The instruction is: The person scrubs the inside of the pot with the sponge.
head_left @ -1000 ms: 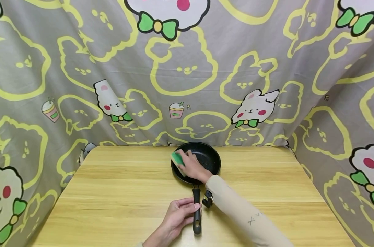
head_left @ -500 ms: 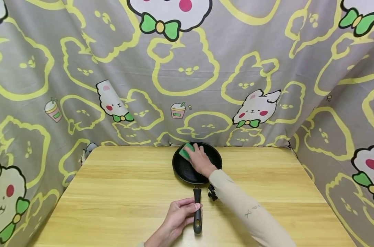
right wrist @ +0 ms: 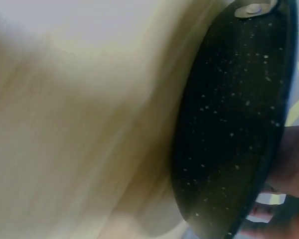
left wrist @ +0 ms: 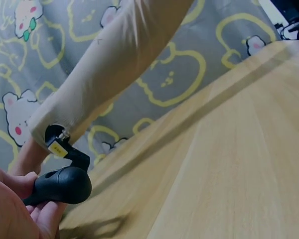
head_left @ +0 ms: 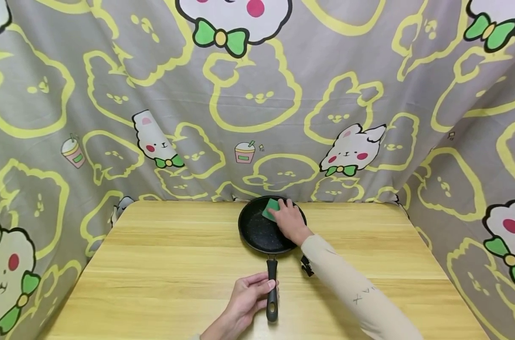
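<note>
A black frying pan (head_left: pixel 257 233) lies near the table's far edge, its handle (head_left: pixel 272 302) pointing toward me. My left hand (head_left: pixel 250 297) grips that handle, thumb on top and fingers underneath; the handle's rounded end (left wrist: pixel 72 185) shows in the left wrist view. Inside the pan, my right hand (head_left: pixel 289 219) holds a green sponge (head_left: pixel 271 208) against the inner surface toward the far side. In the right wrist view the speckled outer side of the pan (right wrist: pixel 234 109) hides most of the right hand (right wrist: pixel 291 164).
The wooden table (head_left: pixel 164 264) spreads on both sides of the pan. A patterned curtain (head_left: pixel 176 94) hangs behind and along the sides. The right sleeve (head_left: pixel 351 288) crosses the table, with a black wrist device (head_left: pixel 306 266) below it.
My right hand has swept the sponge from the pan's left side up and across to the right along its far part. The left hand stays on the handle.
</note>
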Available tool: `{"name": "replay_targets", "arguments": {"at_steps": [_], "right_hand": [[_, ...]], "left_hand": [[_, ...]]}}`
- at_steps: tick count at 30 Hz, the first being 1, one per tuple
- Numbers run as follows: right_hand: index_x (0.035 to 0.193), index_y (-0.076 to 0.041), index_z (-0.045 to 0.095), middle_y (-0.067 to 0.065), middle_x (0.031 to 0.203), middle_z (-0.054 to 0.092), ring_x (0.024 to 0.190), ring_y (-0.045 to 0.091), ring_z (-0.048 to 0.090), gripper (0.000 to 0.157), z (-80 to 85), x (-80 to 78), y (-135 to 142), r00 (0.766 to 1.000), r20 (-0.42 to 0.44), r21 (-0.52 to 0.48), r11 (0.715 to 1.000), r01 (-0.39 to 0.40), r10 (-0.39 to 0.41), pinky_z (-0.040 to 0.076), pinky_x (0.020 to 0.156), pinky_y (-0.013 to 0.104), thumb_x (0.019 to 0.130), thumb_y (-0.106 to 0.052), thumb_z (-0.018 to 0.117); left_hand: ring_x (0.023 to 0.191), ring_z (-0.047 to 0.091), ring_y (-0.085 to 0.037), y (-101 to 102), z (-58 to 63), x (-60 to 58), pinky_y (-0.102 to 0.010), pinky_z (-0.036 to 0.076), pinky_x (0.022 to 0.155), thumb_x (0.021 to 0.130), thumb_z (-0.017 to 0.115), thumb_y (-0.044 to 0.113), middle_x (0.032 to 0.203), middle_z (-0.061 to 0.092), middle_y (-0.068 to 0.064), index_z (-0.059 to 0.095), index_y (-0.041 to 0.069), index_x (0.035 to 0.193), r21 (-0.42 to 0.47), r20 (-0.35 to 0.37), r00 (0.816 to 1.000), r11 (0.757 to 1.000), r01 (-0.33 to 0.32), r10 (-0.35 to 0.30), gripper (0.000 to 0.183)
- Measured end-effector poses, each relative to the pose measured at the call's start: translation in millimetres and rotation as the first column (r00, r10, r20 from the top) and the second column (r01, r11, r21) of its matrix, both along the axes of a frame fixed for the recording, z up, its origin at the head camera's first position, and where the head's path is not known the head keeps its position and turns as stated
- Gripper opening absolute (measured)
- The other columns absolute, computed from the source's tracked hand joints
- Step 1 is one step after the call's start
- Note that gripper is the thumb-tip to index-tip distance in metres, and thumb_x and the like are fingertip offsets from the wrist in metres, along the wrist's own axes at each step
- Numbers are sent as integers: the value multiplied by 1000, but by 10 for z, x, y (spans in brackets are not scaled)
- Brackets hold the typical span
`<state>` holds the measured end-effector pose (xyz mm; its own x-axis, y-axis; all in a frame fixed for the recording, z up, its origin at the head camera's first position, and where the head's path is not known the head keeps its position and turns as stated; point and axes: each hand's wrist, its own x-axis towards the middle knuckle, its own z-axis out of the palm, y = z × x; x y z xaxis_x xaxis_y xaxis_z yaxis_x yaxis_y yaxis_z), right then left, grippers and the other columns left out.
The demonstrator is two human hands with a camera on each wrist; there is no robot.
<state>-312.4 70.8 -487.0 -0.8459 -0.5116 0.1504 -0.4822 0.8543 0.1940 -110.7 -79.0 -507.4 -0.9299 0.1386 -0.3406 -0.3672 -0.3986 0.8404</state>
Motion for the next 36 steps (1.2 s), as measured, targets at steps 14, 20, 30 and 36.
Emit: {"name": "replay_targets", "arguments": {"at_steps": [14, 20, 30, 36], "right_hand": [[123, -22, 74, 23, 119, 61, 106, 42, 56, 36, 152, 220, 217, 998, 64, -31, 999, 16, -14, 58, 80, 55, 89, -31, 81], [124, -19, 75, 19, 111, 65, 100, 40, 56, 34, 312, 343, 248, 970, 245, -63, 998, 21, -5, 58, 78, 54, 92, -29, 79], [128, -10, 73, 10, 122, 71, 100, 26, 59, 34, 512, 472, 248, 843, 518, -223, 974, -32, 146, 50, 88, 40, 95, -17, 70], [131, -10, 71, 4, 101, 66, 69, 14, 42, 39, 532, 524, 214, 759, 581, -348, 933, -93, 293, 32, 60, 26, 92, -15, 65]], "left_hand": [[94, 74, -27, 22, 14, 19, -39, 64, 80, 93, 72, -2, 112, 71, -28, 56, -17, 130, 5, -11, 1000, 1000, -14, 14, 44], [95, 74, -28, 25, 26, 18, -39, 63, 82, 92, 74, -1, 114, 70, -29, 57, -17, 131, 7, -4, 1000, 1000, -4, 4, 45], [95, 73, -27, -2, 38, -18, -38, 63, 84, 93, 73, -1, 116, 70, -30, 56, -17, 130, 16, -9, 999, 999, 35, -35, 44], [92, 74, -26, -19, 48, -31, -36, 63, 85, 93, 72, -2, 111, 71, -28, 55, -18, 130, 45, -14, 998, 997, 66, -65, 43]]}}
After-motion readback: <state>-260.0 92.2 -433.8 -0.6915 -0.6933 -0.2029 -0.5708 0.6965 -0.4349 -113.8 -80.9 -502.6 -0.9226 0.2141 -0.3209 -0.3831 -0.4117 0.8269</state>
